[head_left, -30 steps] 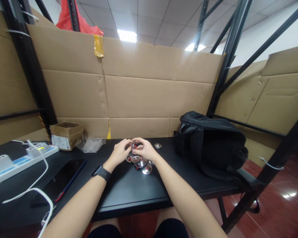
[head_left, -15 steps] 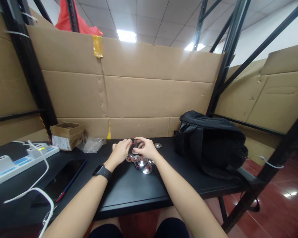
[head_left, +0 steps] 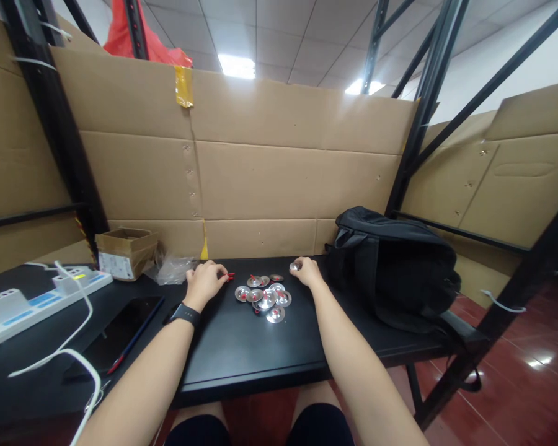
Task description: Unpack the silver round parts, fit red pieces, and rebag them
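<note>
Small silver discs (head_left: 276, 315) are lying in an overlapping cluster on the black table (head_left: 248, 357), with red bits showing at several centres. Taking that cluster as the dial's middle, the left hand (head_left: 205, 284) is resting near ten o'clock, its fingers curling in towards the thumb. Thin red pieces (head_left: 231, 275) are showing right at its fingertips, though I cannot tell whether it is pinching them or only touching them. The right hand (head_left: 307, 272) is sitting near two o'clock, thumb and fingers closing to a narrow pinch on a single silver disc (head_left: 294, 266), which is pointing out towards ten o'clock from that grip.

The discs are looking like thin metal: stiff, fairly light, not easily broken, though probably bending or scratching if forced. Their polished faces are reflecting the ceiling light and are likely giving dry fingertips little to hold, so the rim is offering the best purchase, with thumb and forefinger gripping opposite edges. Those lying flat are probably needing a fingernail under the edge, while those leaning on neighbours are already presenting a raised lip. The red pieces are seeming far lighter and perhaps softer, suiting a gentle fingertip pinch. Further out, the black backpack (head_left: 413, 272) is standing towards two o'clock, the cardboard box (head_left: 128, 254) towards ten
</note>
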Motion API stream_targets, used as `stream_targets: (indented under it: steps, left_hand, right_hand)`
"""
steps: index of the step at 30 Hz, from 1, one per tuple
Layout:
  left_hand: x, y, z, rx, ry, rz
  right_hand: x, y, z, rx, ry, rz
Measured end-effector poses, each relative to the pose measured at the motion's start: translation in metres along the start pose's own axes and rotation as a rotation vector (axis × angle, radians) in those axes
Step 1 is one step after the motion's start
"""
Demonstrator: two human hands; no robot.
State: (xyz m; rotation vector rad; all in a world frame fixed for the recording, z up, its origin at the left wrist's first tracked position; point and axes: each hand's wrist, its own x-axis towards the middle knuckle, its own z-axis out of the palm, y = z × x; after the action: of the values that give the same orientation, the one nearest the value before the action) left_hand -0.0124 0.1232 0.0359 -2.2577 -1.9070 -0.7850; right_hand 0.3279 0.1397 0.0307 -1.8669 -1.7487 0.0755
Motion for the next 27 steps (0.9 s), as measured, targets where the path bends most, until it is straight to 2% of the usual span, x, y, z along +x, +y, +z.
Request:
stream_targets:
  steps: [7, 10, 12, 14, 16, 18, 22, 25, 27]
  left_hand:
    - [0.0, 0.008, 0.004, -0.039, 0.04, 0.053]
    - [0.001, 0.01, 0.005, -0.051, 0.045, 0.05]
    - [0.001, 0.011, 0.005, -0.065, 0.048, 0.053]
    - [0.002, 0.013, 0.005, -0.08, 0.057, 0.053]
    - [0.001, 0.016, 0.005, -0.092, 0.064, 0.046]
    - [0.001, 0.019, 0.005, -0.1, 0.061, 0.042]
    - [0.0, 0.021, 0.004, -0.106, 0.042, 0.055]
    - [0.001, 0.019, 0.003, -0.115, 0.036, 0.045]
    - [0.001, 0.018, 0.002, -0.144, 0.005, 0.037]
  right_hand:
    - [-0.003, -0.002, 0.001, -0.103, -0.089, 0.109]
    - [-0.005, -0.005, -0.001, -0.116, -0.092, 0.112]
    - [-0.007, -0.013, -0.001, -0.087, -0.058, 0.036]
    - [-0.012, -0.027, 0.002, -0.016, -0.031, -0.124]
    - [-0.017, -0.047, 0.008, 0.066, -0.077, -0.314]
    - [-0.022, -0.069, 0.017, 0.076, -0.143, -0.403]
    - [-0.028, -0.1, 0.035, -0.034, -0.138, -0.372]
    - [-0.027, -0.106, 0.038, -0.009, -0.121, -0.35]
    - [-0.025, -0.103, 0.036, 0.088, -0.081, -0.322]
